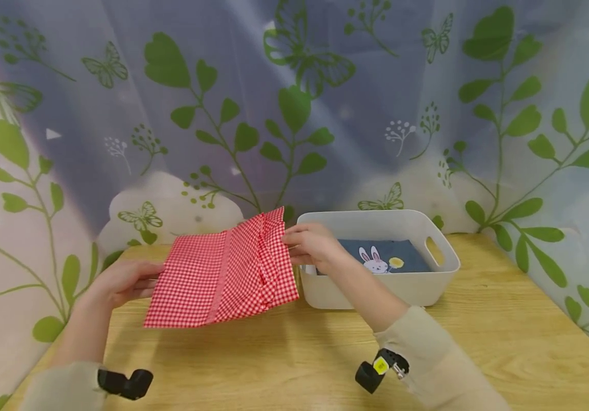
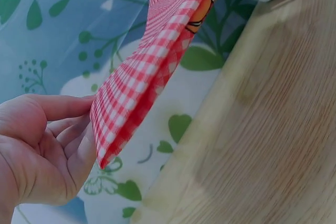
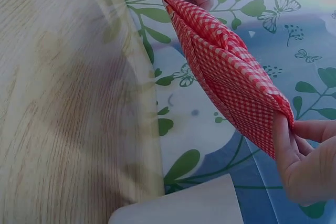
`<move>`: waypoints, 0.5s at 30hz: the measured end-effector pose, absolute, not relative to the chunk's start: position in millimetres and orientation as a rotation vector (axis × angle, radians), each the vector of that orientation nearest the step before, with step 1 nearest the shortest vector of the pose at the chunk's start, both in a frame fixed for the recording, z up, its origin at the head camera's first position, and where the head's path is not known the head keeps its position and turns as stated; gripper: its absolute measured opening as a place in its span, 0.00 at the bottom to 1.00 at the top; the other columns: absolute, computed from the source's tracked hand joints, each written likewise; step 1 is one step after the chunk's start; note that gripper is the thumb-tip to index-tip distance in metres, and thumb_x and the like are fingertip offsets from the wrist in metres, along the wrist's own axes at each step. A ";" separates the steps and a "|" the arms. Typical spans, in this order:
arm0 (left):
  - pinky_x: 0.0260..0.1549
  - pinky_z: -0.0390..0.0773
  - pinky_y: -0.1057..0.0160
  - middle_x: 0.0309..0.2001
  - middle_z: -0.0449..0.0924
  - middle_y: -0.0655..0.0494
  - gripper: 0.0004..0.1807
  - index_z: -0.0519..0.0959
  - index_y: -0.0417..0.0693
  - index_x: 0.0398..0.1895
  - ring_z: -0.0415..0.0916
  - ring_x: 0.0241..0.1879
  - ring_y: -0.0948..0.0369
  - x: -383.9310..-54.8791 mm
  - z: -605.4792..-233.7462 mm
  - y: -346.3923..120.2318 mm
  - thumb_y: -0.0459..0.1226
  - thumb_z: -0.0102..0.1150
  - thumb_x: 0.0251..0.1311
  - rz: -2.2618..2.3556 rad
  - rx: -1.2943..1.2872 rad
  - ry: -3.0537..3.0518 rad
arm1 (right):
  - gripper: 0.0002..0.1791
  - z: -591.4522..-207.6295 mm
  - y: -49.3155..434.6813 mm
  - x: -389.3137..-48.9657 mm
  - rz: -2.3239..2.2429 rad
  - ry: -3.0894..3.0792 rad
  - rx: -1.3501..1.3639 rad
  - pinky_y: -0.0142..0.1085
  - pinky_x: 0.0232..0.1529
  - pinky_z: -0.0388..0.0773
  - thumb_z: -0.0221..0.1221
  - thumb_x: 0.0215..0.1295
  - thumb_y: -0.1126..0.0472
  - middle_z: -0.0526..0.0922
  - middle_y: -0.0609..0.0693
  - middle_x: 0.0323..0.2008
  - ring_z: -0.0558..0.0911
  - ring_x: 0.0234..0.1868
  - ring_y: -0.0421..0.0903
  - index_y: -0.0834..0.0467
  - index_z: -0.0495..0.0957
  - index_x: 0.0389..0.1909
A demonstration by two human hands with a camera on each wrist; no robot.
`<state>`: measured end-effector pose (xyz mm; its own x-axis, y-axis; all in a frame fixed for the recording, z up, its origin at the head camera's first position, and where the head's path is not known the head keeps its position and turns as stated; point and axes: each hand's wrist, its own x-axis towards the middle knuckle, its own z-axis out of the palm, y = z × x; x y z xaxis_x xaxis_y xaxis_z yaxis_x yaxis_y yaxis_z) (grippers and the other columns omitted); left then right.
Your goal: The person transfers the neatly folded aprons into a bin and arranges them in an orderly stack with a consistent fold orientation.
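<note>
A folded red-and-white gingham cloth (image 1: pixel 212 274) is held up above the table between both hands. My left hand (image 1: pixel 127 281) pinches its left edge, thumb on top and fingers beneath. At the opposite edge, beside the bin, my right hand (image 1: pixel 315 245) grips the cloth between thumb and fingers. Bunched layers (image 1: pixel 269 257) show near the right-hand end. In the left wrist view, an orange patch with dark lines (image 2: pixel 203 11) peeks out from the underside. The right wrist view shows the cloth's layers (image 3: pixel 226 66) sagging slightly between the two hands.
To the right stands a white plastic bin (image 1: pixel 376 291) with handle holes. Inside it lies a dark blue-grey cloth (image 1: pixel 412 260) printed with a white rabbit. The wooden table (image 1: pixel 505 331) ends at the back against a leaf-and-butterfly curtain (image 1: pixel 366 148).
</note>
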<state>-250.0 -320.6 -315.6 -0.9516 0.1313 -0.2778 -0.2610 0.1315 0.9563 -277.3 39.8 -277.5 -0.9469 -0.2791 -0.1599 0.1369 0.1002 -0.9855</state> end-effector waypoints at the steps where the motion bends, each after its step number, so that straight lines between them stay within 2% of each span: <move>1: 0.32 0.81 0.66 0.28 0.82 0.57 0.11 0.81 0.54 0.29 0.81 0.29 0.63 -250.4 -315.0 -317.5 0.34 0.49 0.66 1.893 -0.125 2.118 | 0.17 -277.7 43.1 -276.0 -1.924 2.076 -0.133 0.29 0.25 0.79 0.54 0.65 0.65 0.80 0.55 0.37 0.80 0.25 0.41 0.66 0.73 0.54; 6: 0.34 0.81 0.64 0.31 0.83 0.57 0.09 0.81 0.53 0.33 0.82 0.31 0.61 -251.9 -313.7 -306.9 0.34 0.50 0.66 1.901 -0.107 2.120 | 0.18 -279.7 57.4 -273.6 -1.983 2.024 -0.114 0.30 0.27 0.80 0.54 0.65 0.66 0.80 0.53 0.34 0.80 0.25 0.41 0.68 0.71 0.54; 8: 0.35 0.81 0.63 0.32 0.83 0.57 0.09 0.80 0.47 0.41 0.82 0.32 0.61 -252.1 -313.8 -303.0 0.34 0.50 0.66 1.901 -0.079 2.112 | 0.18 -280.8 63.7 -273.9 -1.998 2.005 -0.112 0.31 0.28 0.80 0.53 0.65 0.67 0.80 0.53 0.32 0.81 0.25 0.41 0.69 0.71 0.54; 10: 0.36 0.81 0.62 0.33 0.83 0.57 0.13 0.76 0.40 0.51 0.82 0.32 0.60 -252.4 -314.3 -298.6 0.34 0.49 0.67 1.907 -0.048 2.092 | 0.18 -281.7 71.1 -274.3 -2.009 1.996 -0.103 0.31 0.28 0.80 0.53 0.66 0.67 0.80 0.52 0.31 0.81 0.25 0.42 0.69 0.70 0.55; 13: 0.36 0.81 0.62 0.33 0.83 0.56 0.18 0.70 0.33 0.57 0.82 0.32 0.60 -252.4 -314.2 -290.2 0.34 0.46 0.68 1.907 -0.011 2.069 | 0.18 -282.4 83.3 -275.3 -2.008 2.003 -0.095 0.32 0.30 0.81 0.53 0.66 0.66 0.80 0.52 0.31 0.81 0.26 0.42 0.69 0.70 0.55; 15: 0.36 0.81 0.62 0.32 0.83 0.55 0.18 0.69 0.32 0.57 0.82 0.31 0.61 -252.5 -313.4 -284.8 0.33 0.45 0.68 1.908 0.001 2.052 | 0.18 -282.1 91.0 -275.8 -2.003 2.011 -0.096 0.33 0.31 0.81 0.53 0.67 0.66 0.80 0.52 0.32 0.81 0.27 0.42 0.68 0.69 0.56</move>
<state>-252.5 -284.8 -313.4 -0.9429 0.2272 -0.2437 -0.2265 0.0992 0.9689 -275.8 91.0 -282.1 -0.9527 -0.2559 -0.1637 0.1628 0.0252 -0.9863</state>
